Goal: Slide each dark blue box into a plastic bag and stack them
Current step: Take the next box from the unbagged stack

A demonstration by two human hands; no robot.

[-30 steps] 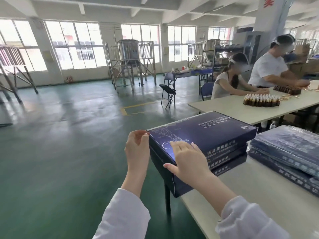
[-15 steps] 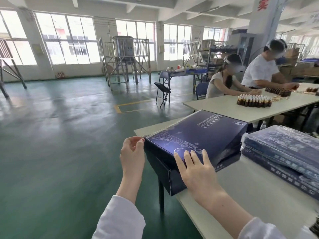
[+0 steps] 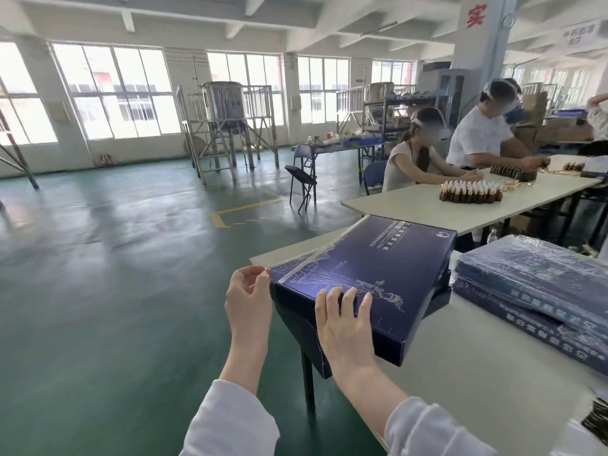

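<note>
Under our right fingers [image 3: 342, 296] we see the box [image 3: 378, 258] in dark navy, patterned with a fine white line drawing. Between our left fingers [image 3: 260, 278] the plastic bag [image 3: 312, 256] is clear, its edge glinting pale. Right of our fingers the bagged boxes [image 3: 539, 278] show navy under glossy white streaks. The table [image 3: 477, 373] is cream, our sleeves [image 3: 230, 422] white.

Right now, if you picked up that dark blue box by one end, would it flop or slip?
Probably stiff: the dark blue box shows straight edges while overhanging the table. Likely light: the right hand steadies it with flat fingers alone. Its glossy top may slide easily inside the plastic bag.
</note>
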